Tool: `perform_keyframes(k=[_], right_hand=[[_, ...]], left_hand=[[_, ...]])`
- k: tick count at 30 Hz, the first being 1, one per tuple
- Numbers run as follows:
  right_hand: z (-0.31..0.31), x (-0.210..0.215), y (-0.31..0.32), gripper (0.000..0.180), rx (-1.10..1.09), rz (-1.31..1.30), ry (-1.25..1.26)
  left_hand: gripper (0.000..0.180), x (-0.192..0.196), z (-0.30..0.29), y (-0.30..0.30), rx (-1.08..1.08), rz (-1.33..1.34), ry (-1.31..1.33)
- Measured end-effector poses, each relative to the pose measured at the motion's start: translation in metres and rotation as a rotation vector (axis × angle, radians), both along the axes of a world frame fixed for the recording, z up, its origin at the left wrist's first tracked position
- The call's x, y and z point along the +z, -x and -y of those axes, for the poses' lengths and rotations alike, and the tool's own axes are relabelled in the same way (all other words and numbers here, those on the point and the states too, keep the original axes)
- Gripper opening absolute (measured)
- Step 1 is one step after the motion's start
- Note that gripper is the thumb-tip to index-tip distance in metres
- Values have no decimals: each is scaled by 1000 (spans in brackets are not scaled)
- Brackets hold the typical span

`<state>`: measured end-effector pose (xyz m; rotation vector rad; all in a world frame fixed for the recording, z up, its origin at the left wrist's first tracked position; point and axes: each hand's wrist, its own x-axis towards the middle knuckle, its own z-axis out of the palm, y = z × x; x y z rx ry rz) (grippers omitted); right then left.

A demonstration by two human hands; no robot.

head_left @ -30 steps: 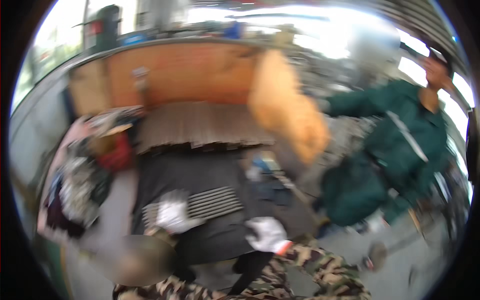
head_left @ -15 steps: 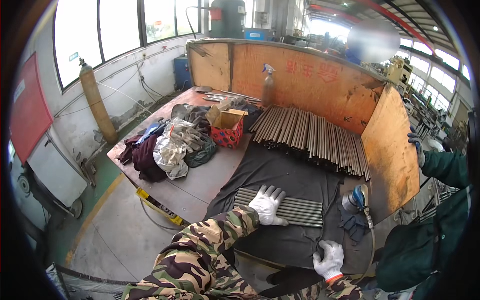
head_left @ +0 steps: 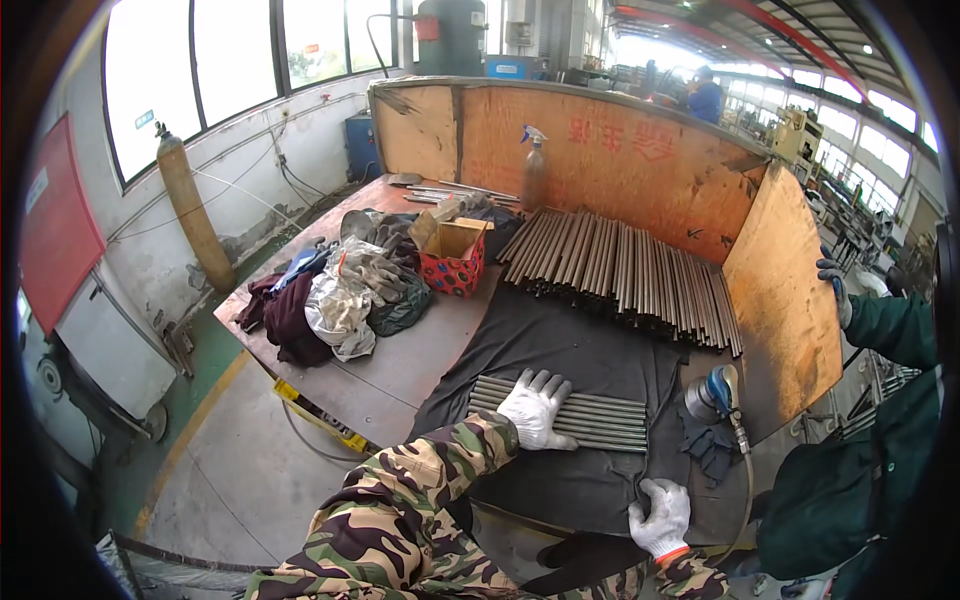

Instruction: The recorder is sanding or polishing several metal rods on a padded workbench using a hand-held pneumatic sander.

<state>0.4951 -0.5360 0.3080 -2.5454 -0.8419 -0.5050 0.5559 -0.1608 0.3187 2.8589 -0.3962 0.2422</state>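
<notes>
Gloves are covering both your hands, white knit ones, with camouflage sleeves behind them. Your left hand (head_left: 536, 408) is lying palm down with fingers spread on a flat row of grey metal tubes (head_left: 590, 424) — its grip is released, pressing on top rather than closing round anything. Those tubes are lying side by side on a dark cloth (head_left: 570, 345) that is covering the near part of the worktop (head_left: 400, 375), just ahead of you. Your right hand (head_left: 662, 516) is resting at the near edge of that cloth, fingers curled down over the fabric edge; whether it is actually pinching the cloth you cannot tell from here. Farther back a much larger stack of metal tubes (head_left: 625, 277) is leaning against the wooden back board (head_left: 610, 160), well apart from the small row. To the right of the row a blue-headed power tool (head_left: 712, 394) is sitting with its hose trailing toward you. On the left of the worktop a heap of rags and gloves (head_left: 335, 300) is lying beside a red basket holding a cardboard box (head_left: 455, 255), and a spray bottle (head_left: 535, 170) is standing near the board. Another person in a green jacket (head_left: 880, 440) is standing at your right — one gloved hand (head_left: 832, 285) is gripping the plywood side panel (head_left: 785, 300).
</notes>
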Motion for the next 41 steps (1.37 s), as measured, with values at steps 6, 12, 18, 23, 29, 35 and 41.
perform_keyframes(k=[6,12,18,23,29,35,41], right_hand=[[1,-3,-2,53,-1,30,8],[2,-3,-3,56,17,61,-6],[-4,0,-4,55,4,25,5],[-10,2,0,49,-3,6,-4],[-1,24,4,47,-92,-120,85],[-22,22,-9,44,-4,-144,54],[-7,27,0,45,-62,-211,88]], left_hand=[[119,-9,0,-1,6,38,-8],[119,-7,2,-4,-3,47,-10],[119,-10,-5,-3,6,56,-7],[118,-8,-8,5,20,51,-15],[115,27,12,0,-44,-33,92],[116,-17,-24,0,15,162,-116],[126,9,-2,-9,-47,-83,-5]])
